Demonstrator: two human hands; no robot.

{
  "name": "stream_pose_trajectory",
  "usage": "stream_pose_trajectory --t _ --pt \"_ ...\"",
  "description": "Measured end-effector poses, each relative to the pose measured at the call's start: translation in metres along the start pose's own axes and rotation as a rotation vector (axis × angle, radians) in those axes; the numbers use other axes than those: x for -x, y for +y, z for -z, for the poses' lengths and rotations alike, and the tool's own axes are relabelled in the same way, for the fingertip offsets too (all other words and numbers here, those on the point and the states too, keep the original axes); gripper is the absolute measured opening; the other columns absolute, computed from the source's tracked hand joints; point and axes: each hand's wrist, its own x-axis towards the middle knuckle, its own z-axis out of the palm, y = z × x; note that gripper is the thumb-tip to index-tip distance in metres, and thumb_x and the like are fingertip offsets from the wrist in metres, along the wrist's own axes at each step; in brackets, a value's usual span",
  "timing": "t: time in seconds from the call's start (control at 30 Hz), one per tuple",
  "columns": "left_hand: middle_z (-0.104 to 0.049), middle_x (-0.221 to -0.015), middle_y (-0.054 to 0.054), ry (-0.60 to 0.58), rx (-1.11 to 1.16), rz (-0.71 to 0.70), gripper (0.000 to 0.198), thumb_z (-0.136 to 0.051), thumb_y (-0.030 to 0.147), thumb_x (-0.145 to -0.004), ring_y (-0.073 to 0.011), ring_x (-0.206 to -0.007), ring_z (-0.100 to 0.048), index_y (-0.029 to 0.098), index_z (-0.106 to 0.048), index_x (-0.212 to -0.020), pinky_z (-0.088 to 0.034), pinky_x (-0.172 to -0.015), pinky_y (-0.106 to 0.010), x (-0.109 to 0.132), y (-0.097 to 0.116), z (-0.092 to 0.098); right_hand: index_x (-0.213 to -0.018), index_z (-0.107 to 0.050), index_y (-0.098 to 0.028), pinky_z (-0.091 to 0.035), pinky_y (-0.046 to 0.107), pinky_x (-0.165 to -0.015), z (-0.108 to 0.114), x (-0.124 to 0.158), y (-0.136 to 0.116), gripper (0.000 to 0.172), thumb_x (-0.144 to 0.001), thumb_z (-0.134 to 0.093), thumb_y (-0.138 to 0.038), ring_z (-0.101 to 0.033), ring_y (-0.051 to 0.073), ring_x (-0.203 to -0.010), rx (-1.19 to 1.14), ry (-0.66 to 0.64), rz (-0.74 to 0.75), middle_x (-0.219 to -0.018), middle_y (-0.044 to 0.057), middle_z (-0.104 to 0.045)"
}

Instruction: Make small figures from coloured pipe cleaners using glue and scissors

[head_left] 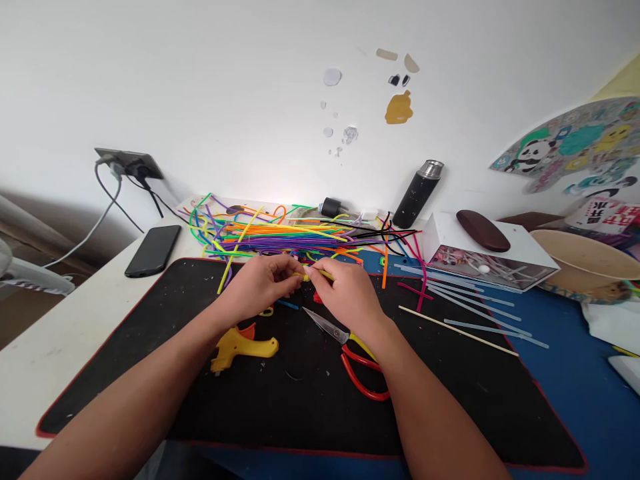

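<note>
Yellow pipe cleaner (probably), part-hidden.

On the white packet at the far right, Chinese characters are printed in black and in larger red strokes. The black 水 can seemingly be made out, while the red ones are too slanted and blurred to be read with any certainty.

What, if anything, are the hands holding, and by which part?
The left hand and right hand pinch a yellow piece from either side; fingers partly hide it, so whether they grip its ends cannot be told.
</note>
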Motion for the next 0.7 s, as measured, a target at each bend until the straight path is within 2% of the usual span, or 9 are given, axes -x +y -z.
stream_pose_trajectory --t 0.13,0.27,0.37,0.5,0.7 --pt "-0.075 -0.076 -0.003 -0.078 0.318 0.090 0.030 -0.082 0.045 -0.081 -0.0162 -0.064 -0.069 0.018 -0.074 -0.091 -0.059 -0.060 -0.026 0.000 0.005 0.002 -0.090 -0.074 -0.024 -0.038 0.027 -0.059 0.003 -0.001 0.002 0.025 -0.103 -0.059 -0.039 -0.061 0.016 -0.060 -0.232 0.001 -0.063 -0.067 -0.001 -0.069" --pt "-0.074 -0.074 -0.002 -0.071 0.519 0.139 0.032 -0.090 0.042 -0.075 -0.0125 -0.060 -0.066 0.017 -0.075 -0.088 -0.056 -0.057 -0.022 0.000 0.010 0.004 -0.085 -0.068 -0.023 -0.037 0.025 -0.051 0.001 -0.001 0.002 0.035 -0.104 -0.054 -0.049 -0.052 0.013 -0.047 -0.514 -0.075 -0.127 -0.058 -0.004 -0.060" --pt "-0.072 -0.072 -0.001 -0.039 0.613 0.138 0.030 -0.091 0.039 -0.076 -0.0110 -0.061 -0.065 0.017 -0.076 -0.088 -0.054 -0.056 -0.019 0.001 0.008 0.002 -0.078 -0.061 -0.022 -0.037 0.025 -0.050 -0.005 -0.001 0.001 0.042 -0.106 -0.048 -0.050 -0.050 0.011 -0.045 -0.576 -0.126 -0.127 -0.059 -0.004 -0.060" --pt "-0.072 -0.073 0.000 0.069 0.554 0.096 0.029 -0.090 0.039 -0.077 -0.0120 -0.064 -0.066 0.017 -0.076 -0.090 -0.055 -0.058 -0.020 0.001 0.009 -0.002 -0.081 -0.059 -0.023 -0.037 0.025 -0.052 -0.014 0.000 0.001 0.038 -0.109 -0.044 -0.044 -0.051 0.011 -0.045 -0.538 -0.136 -0.142 -0.058 -0.004 -0.061" --pt "-0.073 -0.078 -0.002 0.252 0.266 -0.044 0.023 -0.079 0.039 -0.087 -0.0128 -0.064 -0.064 0.017 -0.074 -0.092 -0.053 -0.060 -0.023 0.002 0.008 -0.009 -0.078 -0.054 -0.023 -0.036 0.025 -0.056 -0.019 0.001 0.000 0.038 -0.110 -0.042 -0.039 -0.054 0.012 -0.050 -0.444 -0.126 -0.137 -0.060 -0.004 -0.063"
